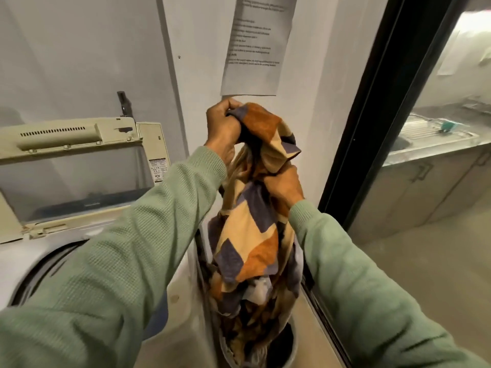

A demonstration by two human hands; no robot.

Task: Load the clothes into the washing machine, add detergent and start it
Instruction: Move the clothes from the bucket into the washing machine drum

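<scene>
Between two clenched hands, held up: patchwork cloth of orange, cream and grey-purple blocks (252,235). Left hand (223,126) grips its top end; right hand (284,187), lower, clutches the middle. Below the grips, the cloth's tail hangs into a dark round basket (291,341). Left of the grips: white top-loading washing machine (39,261), lid raised.

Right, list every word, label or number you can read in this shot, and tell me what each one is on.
Nothing here can be read for certain.
Paper notice on the wall: lines of black print, too blurred to read.
Sticker on the washing machine: small print and symbols, too small to read.
Patterned cloth: no lettering visible.
</scene>
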